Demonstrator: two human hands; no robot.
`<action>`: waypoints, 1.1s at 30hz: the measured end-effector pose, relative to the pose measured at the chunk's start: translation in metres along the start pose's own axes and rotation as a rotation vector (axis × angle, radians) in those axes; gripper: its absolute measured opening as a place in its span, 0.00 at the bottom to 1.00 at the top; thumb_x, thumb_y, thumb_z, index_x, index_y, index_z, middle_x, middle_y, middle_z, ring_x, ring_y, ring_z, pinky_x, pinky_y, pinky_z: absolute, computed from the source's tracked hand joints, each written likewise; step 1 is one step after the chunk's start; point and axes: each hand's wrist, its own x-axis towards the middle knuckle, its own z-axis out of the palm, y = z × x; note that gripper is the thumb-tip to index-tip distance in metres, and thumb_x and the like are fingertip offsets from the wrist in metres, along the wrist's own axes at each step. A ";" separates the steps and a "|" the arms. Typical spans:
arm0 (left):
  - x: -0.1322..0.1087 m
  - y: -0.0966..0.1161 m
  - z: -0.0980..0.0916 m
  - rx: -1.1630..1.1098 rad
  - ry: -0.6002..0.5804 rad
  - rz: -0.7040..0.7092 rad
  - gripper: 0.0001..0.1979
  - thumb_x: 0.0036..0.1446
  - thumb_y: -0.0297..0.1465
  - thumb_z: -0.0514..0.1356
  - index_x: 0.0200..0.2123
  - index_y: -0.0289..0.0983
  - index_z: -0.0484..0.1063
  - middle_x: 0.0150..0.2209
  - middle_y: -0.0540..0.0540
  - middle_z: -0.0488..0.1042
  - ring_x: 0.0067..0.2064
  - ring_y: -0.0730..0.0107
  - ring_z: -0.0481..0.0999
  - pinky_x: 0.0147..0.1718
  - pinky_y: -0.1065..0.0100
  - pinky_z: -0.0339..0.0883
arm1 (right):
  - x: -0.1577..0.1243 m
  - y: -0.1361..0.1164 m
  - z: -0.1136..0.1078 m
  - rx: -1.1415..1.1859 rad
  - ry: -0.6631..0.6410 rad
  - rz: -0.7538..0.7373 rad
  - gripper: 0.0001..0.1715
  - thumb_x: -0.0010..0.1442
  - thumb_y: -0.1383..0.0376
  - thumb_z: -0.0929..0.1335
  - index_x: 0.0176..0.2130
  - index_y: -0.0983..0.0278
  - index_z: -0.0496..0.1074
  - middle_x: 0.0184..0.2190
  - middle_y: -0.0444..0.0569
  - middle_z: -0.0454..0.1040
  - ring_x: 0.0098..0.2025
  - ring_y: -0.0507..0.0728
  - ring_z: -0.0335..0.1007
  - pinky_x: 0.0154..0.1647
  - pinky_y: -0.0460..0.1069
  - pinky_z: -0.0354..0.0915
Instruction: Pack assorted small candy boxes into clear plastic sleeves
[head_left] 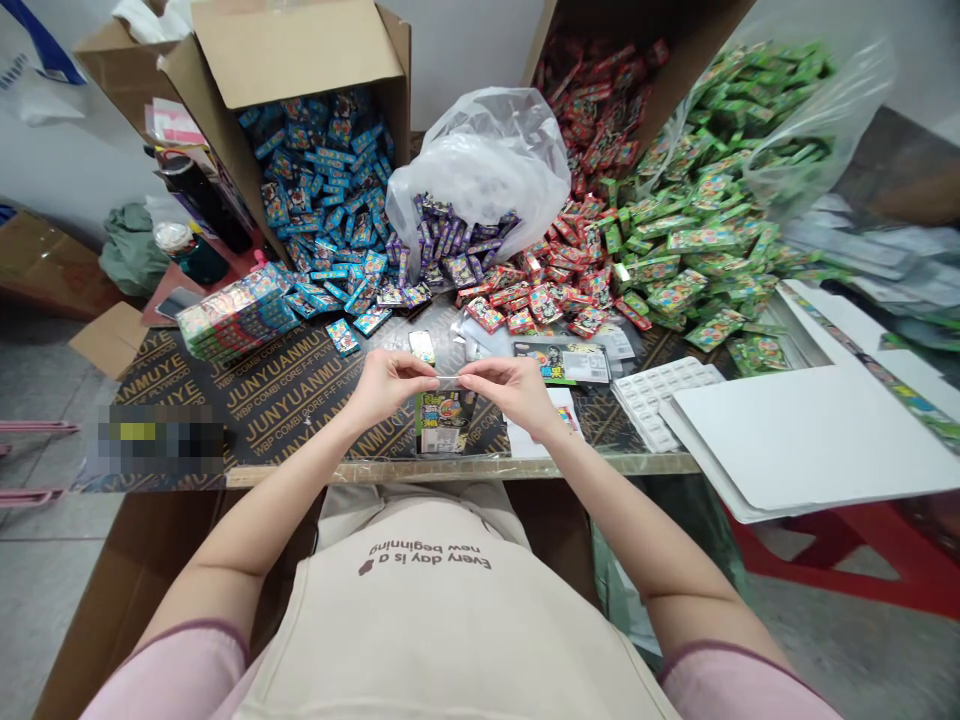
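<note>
Left hand (386, 385) and right hand (499, 390): both grasping, fingertips pinched on a clear plastic strip (448, 384) along the top of a printed card packet (446, 420). Packet upright below the pinch, centred between the hands, over the near part of the black plywood tabletop (277, 405); contact with the board not determinable. Just past the right hand, two flat printed packets (562, 360) lying on the board. Farther right, a white compartmented tray (660, 400), beside a large white board (795, 440). Along the back, loose heaps: blue packets (322, 190) in and spilling from a cardboard box (292, 55), purple packets (457, 240) against a clear plastic bag (480, 160), red packets (555, 280), green packets (697, 240). Near the left end of the tabletop, a stack of packets (236, 315). Below the hands, a beige apron (427, 600) with printed lettering.
</note>
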 end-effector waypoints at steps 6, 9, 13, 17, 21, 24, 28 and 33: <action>-0.013 0.003 0.003 0.299 0.011 0.396 0.04 0.50 0.24 0.62 0.27 0.34 0.77 0.30 0.43 0.79 0.32 0.68 0.78 0.33 0.67 0.72 | -0.005 0.004 -0.006 -0.058 -0.013 -0.065 0.10 0.54 0.59 0.72 0.32 0.62 0.81 0.30 0.48 0.81 0.32 0.57 0.77 0.37 0.52 0.74; -0.020 -0.002 0.002 0.427 0.019 0.563 0.05 0.55 0.27 0.61 0.28 0.35 0.76 0.33 0.43 0.79 0.34 0.69 0.78 0.34 0.67 0.72 | -0.018 0.015 -0.008 -0.080 -0.037 -0.119 0.11 0.55 0.59 0.72 0.39 0.59 0.80 0.43 0.49 0.80 0.44 0.59 0.77 0.43 0.53 0.74; -0.019 -0.017 0.003 0.434 0.050 0.564 0.05 0.58 0.29 0.61 0.33 0.36 0.77 0.35 0.44 0.80 0.35 0.71 0.79 0.35 0.69 0.74 | -0.027 0.034 0.001 -0.121 0.082 -0.221 0.16 0.57 0.63 0.70 0.47 0.56 0.78 0.45 0.46 0.79 0.43 0.58 0.78 0.45 0.53 0.74; -0.016 -0.034 0.001 0.429 0.069 0.520 0.11 0.61 0.28 0.57 0.44 0.40 0.77 0.43 0.42 0.80 0.43 0.67 0.80 0.42 0.64 0.74 | -0.004 0.038 0.022 -0.158 0.136 -0.319 0.14 0.60 0.65 0.67 0.43 0.56 0.79 0.42 0.44 0.80 0.44 0.58 0.78 0.50 0.54 0.72; -0.024 -0.057 -0.015 0.355 0.207 0.341 0.13 0.60 0.29 0.57 0.46 0.41 0.77 0.46 0.42 0.79 0.46 0.64 0.79 0.47 0.62 0.73 | 0.044 0.036 0.057 -0.181 -0.087 -0.370 0.14 0.60 0.65 0.65 0.40 0.55 0.80 0.43 0.45 0.80 0.46 0.59 0.76 0.53 0.56 0.70; -0.041 -0.085 -0.036 0.255 0.490 0.128 0.10 0.57 0.33 0.62 0.42 0.39 0.79 0.42 0.43 0.80 0.44 0.63 0.80 0.48 0.59 0.72 | 0.087 0.046 0.090 -0.143 -0.287 -0.302 0.17 0.60 0.61 0.66 0.48 0.59 0.76 0.45 0.48 0.79 0.45 0.59 0.77 0.49 0.55 0.71; -0.079 -0.133 -0.066 0.144 0.865 -0.195 0.15 0.54 0.33 0.62 0.44 0.33 0.77 0.41 0.39 0.81 0.42 0.61 0.80 0.46 0.56 0.73 | 0.145 0.070 0.134 -0.451 -0.309 -0.362 0.34 0.56 0.62 0.70 0.60 0.66 0.64 0.59 0.60 0.67 0.57 0.64 0.67 0.57 0.60 0.63; -0.120 -0.161 -0.088 0.370 0.894 -0.287 0.19 0.48 0.30 0.66 0.46 0.37 0.75 0.48 0.38 0.77 0.51 0.50 0.74 0.51 0.50 0.68 | 0.186 0.090 0.173 -0.955 -0.537 -0.548 0.38 0.54 0.62 0.73 0.61 0.67 0.62 0.62 0.66 0.61 0.61 0.71 0.58 0.58 0.64 0.56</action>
